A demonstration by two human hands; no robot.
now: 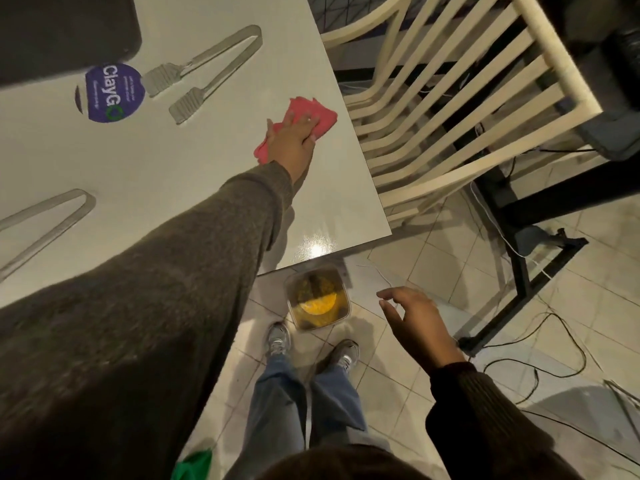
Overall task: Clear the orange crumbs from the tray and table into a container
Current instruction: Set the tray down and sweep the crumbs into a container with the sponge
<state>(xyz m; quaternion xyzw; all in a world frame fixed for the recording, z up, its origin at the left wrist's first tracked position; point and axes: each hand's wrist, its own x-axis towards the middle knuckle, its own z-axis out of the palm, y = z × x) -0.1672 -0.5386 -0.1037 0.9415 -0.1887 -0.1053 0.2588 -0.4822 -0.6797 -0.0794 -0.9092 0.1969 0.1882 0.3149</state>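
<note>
My left hand (294,140) lies flat on a red cloth (311,112), pressing it onto the white table (207,150) close to the right edge. A clear square container (318,297) holding orange crumbs stands on the floor below the table's near corner, just ahead of my shoes. My right hand (415,323) hovers over the floor to the right of the container, fingers loosely spread and holding nothing. The dark tray (62,32) sits at the table's far left. I see no crumbs on the table surface.
Two pairs of grey tongs (207,71) (45,226) and a purple round ClayGo lid (114,93) lie on the table. A cream slatted chair (450,109) stands right of the table. Black cables (540,368) and a black stand base (526,271) cross the tiled floor.
</note>
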